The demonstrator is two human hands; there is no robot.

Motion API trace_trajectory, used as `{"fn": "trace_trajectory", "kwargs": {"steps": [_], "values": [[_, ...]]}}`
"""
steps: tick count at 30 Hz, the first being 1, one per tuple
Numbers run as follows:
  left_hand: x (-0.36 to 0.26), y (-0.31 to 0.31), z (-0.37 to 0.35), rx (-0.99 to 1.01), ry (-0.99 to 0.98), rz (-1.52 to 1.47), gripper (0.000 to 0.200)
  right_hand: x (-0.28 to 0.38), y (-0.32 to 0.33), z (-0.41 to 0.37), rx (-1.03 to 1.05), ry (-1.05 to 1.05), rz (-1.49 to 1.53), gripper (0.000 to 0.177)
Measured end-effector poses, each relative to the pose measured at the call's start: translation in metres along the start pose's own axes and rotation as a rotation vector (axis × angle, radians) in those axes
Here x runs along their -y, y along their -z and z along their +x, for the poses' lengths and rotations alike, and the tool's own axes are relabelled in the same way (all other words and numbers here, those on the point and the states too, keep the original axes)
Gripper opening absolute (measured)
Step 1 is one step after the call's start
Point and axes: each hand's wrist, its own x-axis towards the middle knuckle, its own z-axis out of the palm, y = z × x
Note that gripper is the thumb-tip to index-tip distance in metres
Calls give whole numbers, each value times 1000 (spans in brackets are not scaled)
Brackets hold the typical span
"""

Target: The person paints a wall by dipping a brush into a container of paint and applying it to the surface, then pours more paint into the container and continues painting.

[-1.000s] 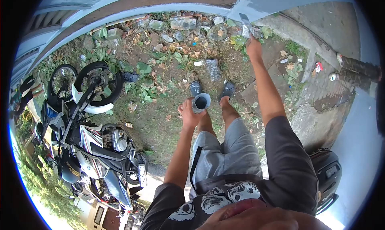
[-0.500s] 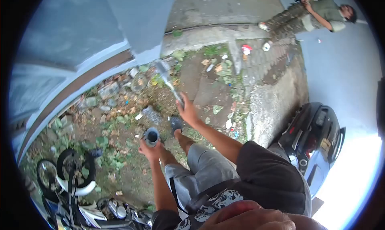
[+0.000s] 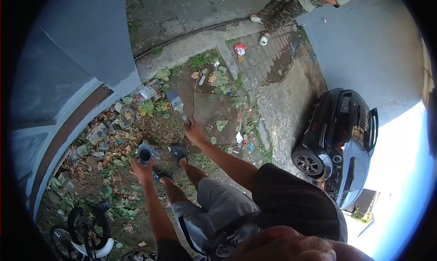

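Observation:
My left hand (image 3: 142, 171) is wrapped around a small grey cup (image 3: 144, 156) with a dark inside, its open mouth turned up toward me. Farther forward and to the right, my right hand (image 3: 195, 132) grips the handle of a wide flat paintbrush (image 3: 175, 102). The brush's grey-coated bristles point away from me, apart from the cup. Beyond it at the left rises a grey-blue painted wall (image 3: 98, 47). What lies deep in the cup is too dark to make out.
Rubble and leaves (image 3: 98, 133) line the wall's base. My shoe (image 3: 178, 154) stands on littered soil. A dark car (image 3: 337, 138) is parked at the right, and a motorcycle wheel (image 3: 88, 227) shows at lower left. Another person (image 3: 291, 6) stands at the far top.
My view has turned, so the wall, hands and standing person sit farther left, and more of the car shows. The brush, smeared by motion before, is now sharper. Both hands keep their holds.

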Motion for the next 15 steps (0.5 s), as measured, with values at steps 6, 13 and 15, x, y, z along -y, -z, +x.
{"fn": "trace_trajectory", "kwargs": {"steps": [6,13,15], "values": [[10,3,-12,48,6,-37,72,40,-57,34,17,28,-49,47],[65,15,-57,92,117,-99,78,140,-103,60,204,-117,-26,40],[98,15,-75,129,182,-94,80,131,-133,91,216,-42,-126,43]]}}
